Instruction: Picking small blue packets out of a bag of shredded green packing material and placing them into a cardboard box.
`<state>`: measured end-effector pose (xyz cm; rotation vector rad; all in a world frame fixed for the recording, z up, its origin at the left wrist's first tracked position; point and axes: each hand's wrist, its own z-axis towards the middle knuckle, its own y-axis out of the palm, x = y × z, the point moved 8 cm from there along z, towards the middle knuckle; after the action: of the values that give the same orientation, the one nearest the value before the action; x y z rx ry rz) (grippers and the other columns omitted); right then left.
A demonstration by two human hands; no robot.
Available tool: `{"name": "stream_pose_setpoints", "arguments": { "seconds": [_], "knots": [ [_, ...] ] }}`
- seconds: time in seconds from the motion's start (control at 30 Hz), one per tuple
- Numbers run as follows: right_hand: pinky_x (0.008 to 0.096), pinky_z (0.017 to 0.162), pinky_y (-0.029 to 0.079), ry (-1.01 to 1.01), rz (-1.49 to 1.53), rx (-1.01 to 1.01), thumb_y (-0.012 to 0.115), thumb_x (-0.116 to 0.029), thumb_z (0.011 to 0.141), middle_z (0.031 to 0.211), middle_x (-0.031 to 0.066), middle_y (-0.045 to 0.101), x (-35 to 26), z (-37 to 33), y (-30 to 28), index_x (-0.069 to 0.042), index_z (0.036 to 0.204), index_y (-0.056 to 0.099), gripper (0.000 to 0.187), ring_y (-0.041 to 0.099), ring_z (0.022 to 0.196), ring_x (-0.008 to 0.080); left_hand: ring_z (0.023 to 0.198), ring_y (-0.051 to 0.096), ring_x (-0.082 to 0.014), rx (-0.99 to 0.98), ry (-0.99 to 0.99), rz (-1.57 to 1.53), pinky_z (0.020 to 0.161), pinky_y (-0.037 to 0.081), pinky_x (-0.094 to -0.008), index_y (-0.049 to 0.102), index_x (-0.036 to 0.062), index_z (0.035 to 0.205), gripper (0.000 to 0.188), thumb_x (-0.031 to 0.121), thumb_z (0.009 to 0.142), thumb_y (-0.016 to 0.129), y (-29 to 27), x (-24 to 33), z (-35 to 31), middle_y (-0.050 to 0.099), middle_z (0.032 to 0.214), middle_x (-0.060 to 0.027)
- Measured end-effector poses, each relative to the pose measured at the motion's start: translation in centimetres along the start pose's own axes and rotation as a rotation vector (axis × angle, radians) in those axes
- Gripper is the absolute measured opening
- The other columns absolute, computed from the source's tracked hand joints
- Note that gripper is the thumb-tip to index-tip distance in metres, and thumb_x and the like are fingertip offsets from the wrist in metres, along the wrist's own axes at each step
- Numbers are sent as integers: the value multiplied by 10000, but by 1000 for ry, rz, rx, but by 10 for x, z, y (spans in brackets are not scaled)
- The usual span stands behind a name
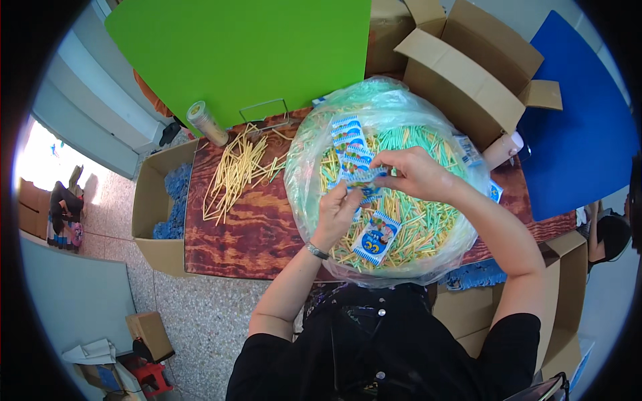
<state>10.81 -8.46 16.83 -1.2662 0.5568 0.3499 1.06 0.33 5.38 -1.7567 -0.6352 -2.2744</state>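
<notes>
Both my hands meet above a large see-through plastic bag point(302, 170) of short green, yellow and orange sticks point(428, 224). Between them is a small blue-and-white packet point(363, 176). My left hand point(336, 212) pinches its near side, thumb up. From the right, my right hand point(416, 175) grips its other end with bent fingers. A strip of similar packets point(348, 134) lies on the sticks beyond my hands. Another blue-and-white packet point(376, 238) rests face up on the sticks, just nearer than my hands. The fingers hide part of the held packet.
Loose long pale-yellow sticks point(234, 177) lie on the red-brown wooden table point(224, 250), beside a cylindrical tub point(207, 123). An open cardboard box point(461, 73) stands behind the bag. Left of the table, another box point(150, 200) contains blue packets. A pinkish bottle point(503, 150) stands right of the bag.
</notes>
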Motion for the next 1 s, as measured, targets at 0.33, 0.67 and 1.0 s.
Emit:
{"name": "stream_pose_setpoints", "arguments": {
  "seconds": [0.33, 0.67, 1.0],
  "knots": [
    [437, 644, 493, 239, 46, 104, 696, -227, 829, 831, 143, 632, 66, -10, 113, -80, 951, 593, 217, 645, 759, 335, 906, 597, -275, -126, 300, 931, 621, 508, -351, 644, 29, 996, 174, 32, 824, 672, -33, -4, -54, 629, 966, -131],
    [435, 618, 484, 406, -149, -56, 737, -283, 780, 795, 79, 583, 88, -91, 114, -93, 825, 587, 245, 614, 751, 297, 840, 555, -307, -158, 251, 1083, 722, 464, -395, 626, 54, 924, 125, 92, 817, 680, -16, -26, -36, 582, 874, -108],
    [401, 623, 522, 164, -363, 83, 689, -215, 799, 772, 76, 582, 46, -92, 75, -107, 864, 632, 139, 629, 786, 285, 839, 589, -276, -94, 419, 929, 701, 478, -384, 667, 56, 938, 181, 150, 796, 727, 26, 26, -39, 634, 889, -71]
  ]
}}
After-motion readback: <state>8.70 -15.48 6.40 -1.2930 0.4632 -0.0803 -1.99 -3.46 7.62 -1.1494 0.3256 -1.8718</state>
